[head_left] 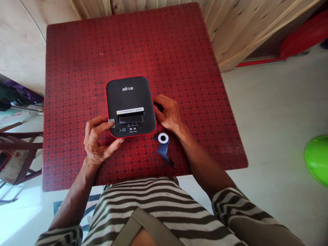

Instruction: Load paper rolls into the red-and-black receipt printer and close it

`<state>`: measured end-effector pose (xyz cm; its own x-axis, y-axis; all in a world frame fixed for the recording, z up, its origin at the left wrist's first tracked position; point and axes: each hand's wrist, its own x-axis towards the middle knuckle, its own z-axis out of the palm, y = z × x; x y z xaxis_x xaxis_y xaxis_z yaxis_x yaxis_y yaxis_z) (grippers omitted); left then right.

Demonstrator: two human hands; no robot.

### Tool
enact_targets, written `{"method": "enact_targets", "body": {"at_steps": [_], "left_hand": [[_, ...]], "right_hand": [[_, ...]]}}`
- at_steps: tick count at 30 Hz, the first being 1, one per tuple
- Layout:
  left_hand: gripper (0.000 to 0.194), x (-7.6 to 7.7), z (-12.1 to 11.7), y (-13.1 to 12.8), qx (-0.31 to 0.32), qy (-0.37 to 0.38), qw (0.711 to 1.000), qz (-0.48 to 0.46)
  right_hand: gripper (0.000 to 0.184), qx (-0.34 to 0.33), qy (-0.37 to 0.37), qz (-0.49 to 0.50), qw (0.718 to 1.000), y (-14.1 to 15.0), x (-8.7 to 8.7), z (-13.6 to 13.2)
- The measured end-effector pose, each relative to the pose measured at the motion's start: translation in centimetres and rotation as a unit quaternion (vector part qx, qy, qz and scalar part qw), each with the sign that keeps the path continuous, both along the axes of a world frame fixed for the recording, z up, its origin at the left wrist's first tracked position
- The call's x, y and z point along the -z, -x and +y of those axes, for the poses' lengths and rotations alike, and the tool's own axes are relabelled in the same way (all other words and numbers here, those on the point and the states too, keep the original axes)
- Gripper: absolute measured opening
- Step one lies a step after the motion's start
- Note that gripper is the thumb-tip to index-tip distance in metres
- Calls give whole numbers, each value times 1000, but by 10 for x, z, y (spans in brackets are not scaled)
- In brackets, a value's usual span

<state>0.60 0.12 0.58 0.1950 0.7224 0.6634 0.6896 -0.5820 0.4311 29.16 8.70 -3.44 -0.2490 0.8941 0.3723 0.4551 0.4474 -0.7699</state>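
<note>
A black receipt printer (129, 99) with a red rim and a white warning label lies on the red patterned table, its paper slot toward me. My left hand (98, 140) grips its near left corner, fingers on the top edge by a grey tab and thumb against the front edge. On the opposite side, my right hand (167, 111) is closed against the right edge, its fingertips partly hidden. Just below the printer's right corner is a small roll (163, 138) with a white ring face. A dark blue strip (164, 150) trails from it toward me.
The red table (166, 44) reaches from my body to a wooden plank wall (225, 30). A dark wooden chair (23, 147) stands at the left. On the right are a bright green round object (317, 159) and a red object (304, 34).
</note>
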Motion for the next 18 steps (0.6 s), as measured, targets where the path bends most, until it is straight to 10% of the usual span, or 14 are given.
{"method": "enact_targets", "body": {"at_steps": [18], "left_hand": [[49, 4, 4, 3, 34, 10, 999, -29]], "right_hand": [[30, 33, 20, 31, 999, -2, -9, -3]]}}
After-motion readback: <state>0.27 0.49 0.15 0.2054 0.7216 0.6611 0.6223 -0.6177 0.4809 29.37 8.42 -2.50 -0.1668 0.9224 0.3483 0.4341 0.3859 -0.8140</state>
